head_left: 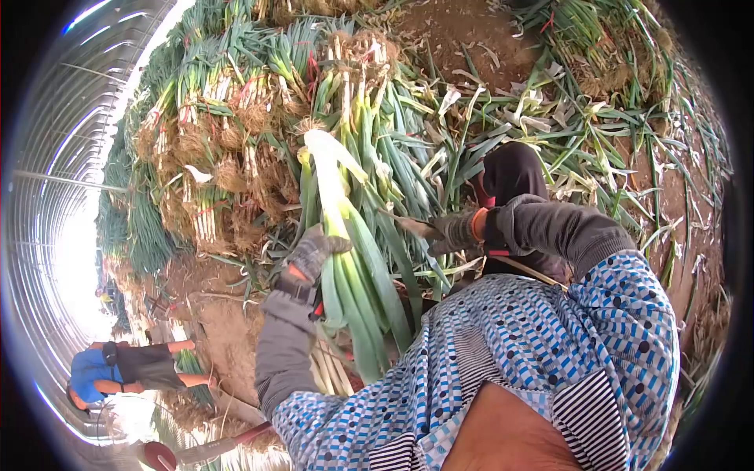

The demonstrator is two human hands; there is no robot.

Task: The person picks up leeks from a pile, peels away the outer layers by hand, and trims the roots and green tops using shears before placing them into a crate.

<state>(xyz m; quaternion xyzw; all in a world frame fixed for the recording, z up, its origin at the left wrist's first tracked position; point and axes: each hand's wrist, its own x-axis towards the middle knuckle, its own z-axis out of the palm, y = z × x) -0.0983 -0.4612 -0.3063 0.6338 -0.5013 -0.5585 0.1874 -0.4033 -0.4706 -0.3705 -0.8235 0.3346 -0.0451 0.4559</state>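
My left hand (pixel 308 255), in a grey glove, is wrapped round a leek (pixel 323 177). Its white stem and root end point away from me, and its broad green leaves hang down toward my lap. A strip of pale outer skin (pixel 345 159) splays off the stem near the root. To the right, my right hand (pixel 458 231), also gloved in grey, is closed round a knife (pixel 415 226); the blade points left toward the leek's leaves, apart from the white stem. The knife's handle is hidden in the glove. Just beyond the held leek lies a pile of loose leeks (pixel 381 149).
Bundled leeks (pixel 236 157) are stacked at the left, roots outward. Another heap of leeks (pixel 605 55) lies at the upper right. Stripped leaves (pixel 565 125) litter the soil (pixel 463 39). A person in blue (pixel 98 373) bends over at the lower left, inside a hooped tunnel (pixel 59 180).
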